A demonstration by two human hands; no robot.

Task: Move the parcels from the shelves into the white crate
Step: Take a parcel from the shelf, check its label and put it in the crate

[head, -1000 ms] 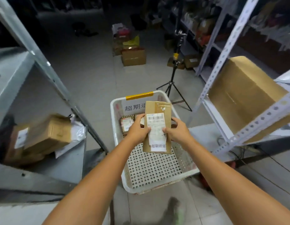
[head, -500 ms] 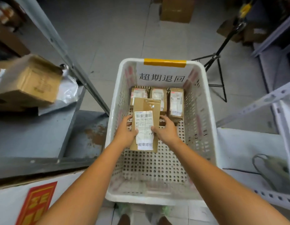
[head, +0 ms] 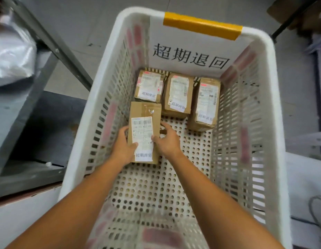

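Note:
A white perforated crate (head: 267, 105) with a yellow tape strip fills the view. Inside it, low over the perforated floor, is a flat brown parcel (head: 152, 112) with a white label, and both my hands hold it. My left hand (head: 123, 144) grips its left edge, thumb on the label. My right hand (head: 167, 141) holds the right edge, thumb on the label too. Three labelled brown parcels lie in a row at the crate's far end: a left parcel (head: 149, 86), a middle parcel (head: 178, 95) and a right parcel (head: 205, 103).
A grey metal shelf (head: 21, 112) with a slanted upright stands to the left, with a grey plastic mailer bag (head: 12, 56) on it. A white surface (head: 303, 186) with a cable lies to the right. Grey tiled floor is beyond the crate.
I have leaned over the crate and lowered the parcel from above the rim down to its floor, close behind the left parcel of the row. Both hands kept their hold.

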